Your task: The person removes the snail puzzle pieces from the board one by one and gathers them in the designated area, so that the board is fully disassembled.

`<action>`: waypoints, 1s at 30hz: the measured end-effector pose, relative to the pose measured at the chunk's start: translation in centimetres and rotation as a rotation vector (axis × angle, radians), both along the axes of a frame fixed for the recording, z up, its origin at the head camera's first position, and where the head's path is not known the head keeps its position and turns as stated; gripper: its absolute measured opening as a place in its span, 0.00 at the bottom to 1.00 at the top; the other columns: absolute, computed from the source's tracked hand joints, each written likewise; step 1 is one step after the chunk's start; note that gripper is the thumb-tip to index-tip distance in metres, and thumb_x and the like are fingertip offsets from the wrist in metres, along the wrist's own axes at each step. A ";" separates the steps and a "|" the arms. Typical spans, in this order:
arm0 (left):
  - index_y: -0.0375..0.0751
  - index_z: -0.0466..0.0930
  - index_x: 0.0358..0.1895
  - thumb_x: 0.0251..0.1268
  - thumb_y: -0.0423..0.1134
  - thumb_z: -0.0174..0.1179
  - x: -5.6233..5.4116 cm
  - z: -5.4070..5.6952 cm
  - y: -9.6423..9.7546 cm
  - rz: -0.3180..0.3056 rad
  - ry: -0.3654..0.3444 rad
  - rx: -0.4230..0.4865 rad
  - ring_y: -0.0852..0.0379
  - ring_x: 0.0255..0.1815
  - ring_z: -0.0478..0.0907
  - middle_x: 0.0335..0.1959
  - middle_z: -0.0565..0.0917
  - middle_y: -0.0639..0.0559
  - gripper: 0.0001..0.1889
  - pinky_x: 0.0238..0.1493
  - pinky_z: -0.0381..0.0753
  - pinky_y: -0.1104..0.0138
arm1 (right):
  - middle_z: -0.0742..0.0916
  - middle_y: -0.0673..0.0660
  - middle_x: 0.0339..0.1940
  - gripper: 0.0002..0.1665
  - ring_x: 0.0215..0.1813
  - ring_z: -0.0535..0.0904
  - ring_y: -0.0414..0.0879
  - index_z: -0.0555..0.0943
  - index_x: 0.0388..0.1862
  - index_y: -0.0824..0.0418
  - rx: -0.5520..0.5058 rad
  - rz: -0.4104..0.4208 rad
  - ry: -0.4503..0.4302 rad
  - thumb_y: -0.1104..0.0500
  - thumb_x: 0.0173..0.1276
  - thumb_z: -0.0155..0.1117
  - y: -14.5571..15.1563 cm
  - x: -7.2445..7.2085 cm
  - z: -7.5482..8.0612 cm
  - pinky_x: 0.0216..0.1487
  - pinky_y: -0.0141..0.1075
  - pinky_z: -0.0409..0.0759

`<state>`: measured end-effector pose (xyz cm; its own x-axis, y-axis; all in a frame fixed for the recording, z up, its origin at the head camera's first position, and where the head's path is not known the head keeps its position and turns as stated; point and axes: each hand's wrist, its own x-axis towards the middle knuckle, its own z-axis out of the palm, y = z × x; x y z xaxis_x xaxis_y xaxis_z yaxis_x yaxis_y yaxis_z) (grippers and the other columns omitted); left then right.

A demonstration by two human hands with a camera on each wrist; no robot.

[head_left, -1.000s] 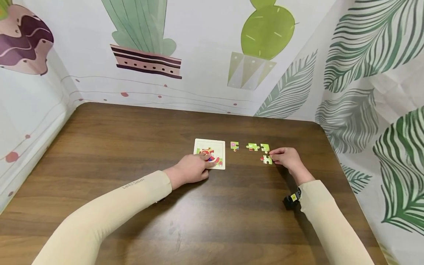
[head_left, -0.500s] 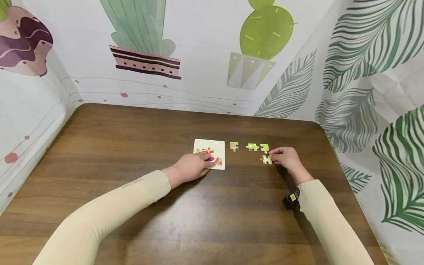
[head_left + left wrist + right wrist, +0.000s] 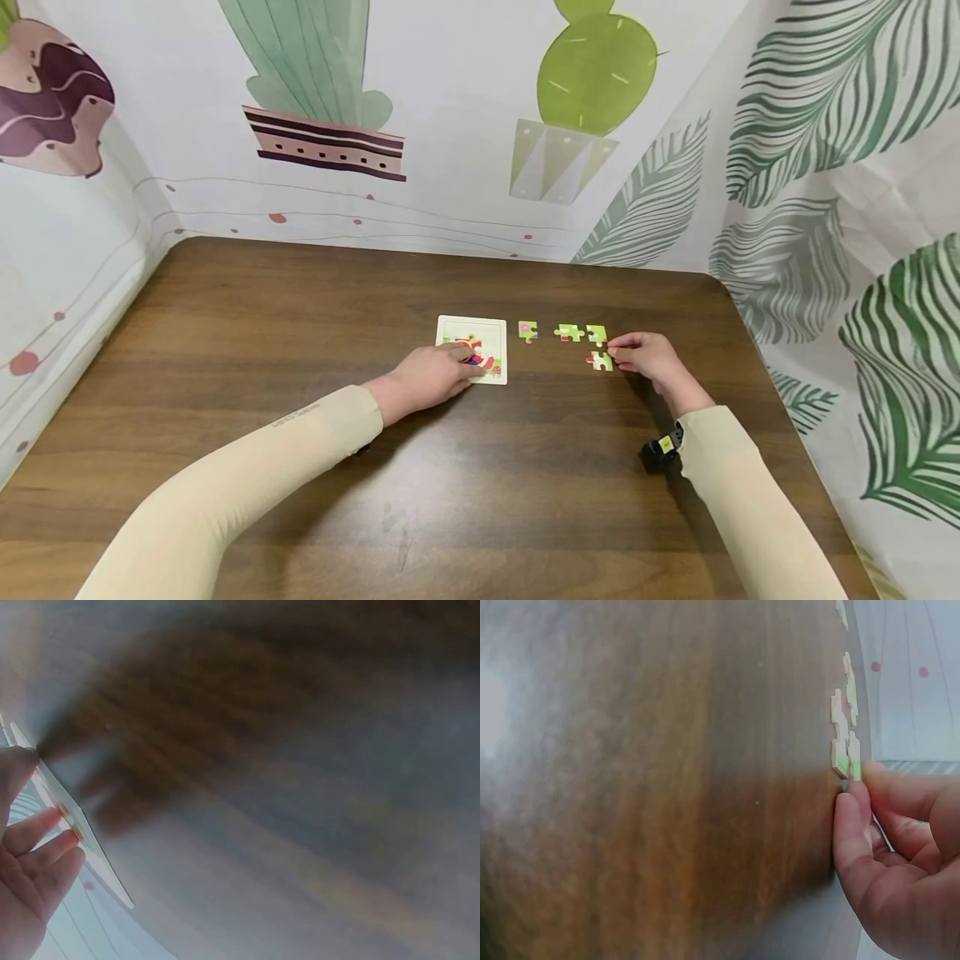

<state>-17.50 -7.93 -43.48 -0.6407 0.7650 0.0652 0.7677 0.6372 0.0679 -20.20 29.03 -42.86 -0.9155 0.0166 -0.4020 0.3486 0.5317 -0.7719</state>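
My left hand (image 3: pixel 429 377) rests on a small square puzzle board (image 3: pixel 495 329), its fingers laid over the lower left part. The board has a pale frame and a partly visible red, blue and green picture; fingers hide some of it. In the left wrist view the fingertips touch the board's face. My right hand (image 3: pixel 651 360) has thumb and forefinger close together at the right edge of two green puzzle pieces, an upper one (image 3: pixel 596 333) and a lower one (image 3: pixel 600 361) with red on it. Whether the fingertips pinch a piece or only touch its edge is unclear.
Further left lie two more puzzle pieces, a green one (image 3: pixel 568 332) and one with a pink flower shape (image 3: pixel 528 329) near the board. All lie on a brown wooden table (image 3: pixel 480 517). A wall cloth printed with cacti and leaves (image 3: pixel 450 83) stands behind it.
The head view has shifted very slightly. Both hands and the pieces keep almost the same places.
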 end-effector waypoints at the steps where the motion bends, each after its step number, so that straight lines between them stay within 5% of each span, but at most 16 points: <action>1: 0.50 0.87 0.59 0.71 0.41 0.63 0.0 0.0 -0.1 -0.002 0.002 0.001 0.47 0.66 0.82 0.60 0.86 0.46 0.16 0.60 0.85 0.56 | 0.87 0.53 0.47 0.24 0.36 0.79 0.29 0.76 0.62 0.79 0.003 0.002 0.000 0.62 0.76 0.61 0.0 0.0 -0.1 0.41 0.23 0.83; 8: 0.48 0.86 0.59 0.71 0.40 0.64 0.4 -0.3 -0.5 -0.023 0.038 0.024 0.46 0.66 0.82 0.61 0.86 0.45 0.16 0.64 0.82 0.57 | 0.83 0.63 0.56 0.26 0.40 0.79 0.34 0.73 0.64 0.76 0.002 -0.024 0.022 0.57 0.78 0.57 -0.2 0.1 0.1 0.42 0.25 0.84; 16: 0.48 0.85 0.61 0.72 0.43 0.61 1.2 0.3 -1.6 0.063 0.028 0.003 0.45 0.66 0.82 0.64 0.84 0.43 0.18 0.68 0.80 0.56 | 0.81 0.64 0.55 0.27 0.48 0.81 0.41 0.70 0.68 0.75 -0.036 -0.021 0.136 0.56 0.80 0.53 -2.4 1.0 2.1 0.53 0.30 0.86; 30: 0.45 0.80 0.68 0.75 0.47 0.58 1.7 0.2 -2.2 0.123 -0.096 -0.036 0.42 0.73 0.76 0.71 0.78 0.40 0.23 0.72 0.76 0.53 | 0.82 0.62 0.57 0.25 0.46 0.83 0.32 0.69 0.67 0.79 -0.356 -0.051 0.149 0.61 0.80 0.51 -8.9 0.8 1.8 0.50 0.23 0.83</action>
<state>-15.84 -10.13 -43.29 -0.7320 0.6808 -0.0266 0.6745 0.7296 0.1128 -19.42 20.08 -41.11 -0.9660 -0.0526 -0.2532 0.2376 0.2063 -0.9492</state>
